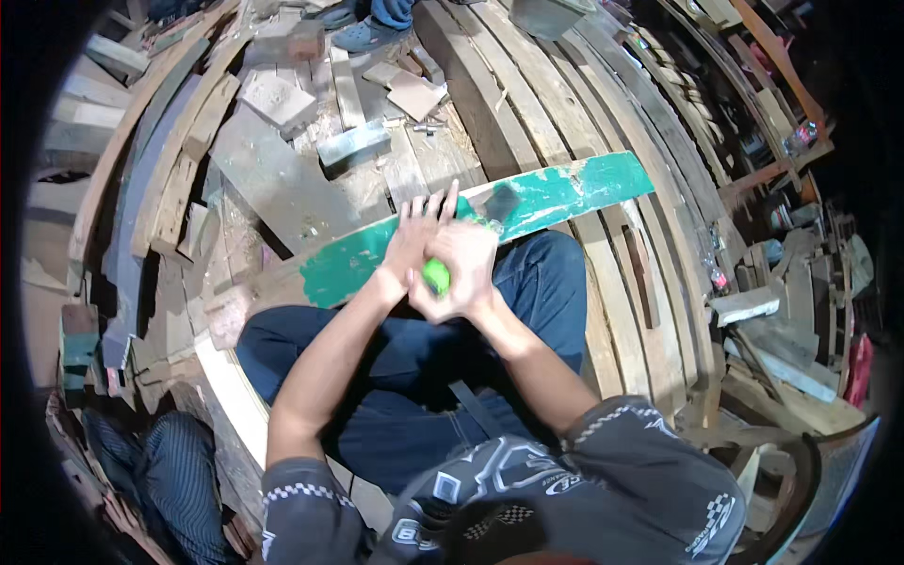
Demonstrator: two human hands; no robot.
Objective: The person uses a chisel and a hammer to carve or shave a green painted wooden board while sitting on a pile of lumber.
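A long, narrow wooden board with worn green paint (pixel 584 185) is being held just beyond the dark blue trousers of the crossed legs (pixel 377 344), its right end being laid over long weathered timber planks (pixel 612 353). It is being pressed by the left hand (pixel 419 235), whose fingers are being spread wide. A bright green rounded handle (pixel 436 275) is being gripped in the right hand (pixel 461 264); a flat grey blade (pixel 501 201) is being seen over the board just past that fist, while the join is being hidden. Part of the board is being covered by both hands, which are being overlapped in view.

Beyond the board, the ground is being crowded by a pale grey oblong block (pixel 354 145), a square tan wooden offcut (pixel 415 96) and small metal pieces (pixel 430 127). Farther off, a blue shoe (pixel 365 36) is being worn by another person, near a grey bucket (pixel 551 15). At lower left, dark striped trousers (pixel 179 485) are being worn by somebody.
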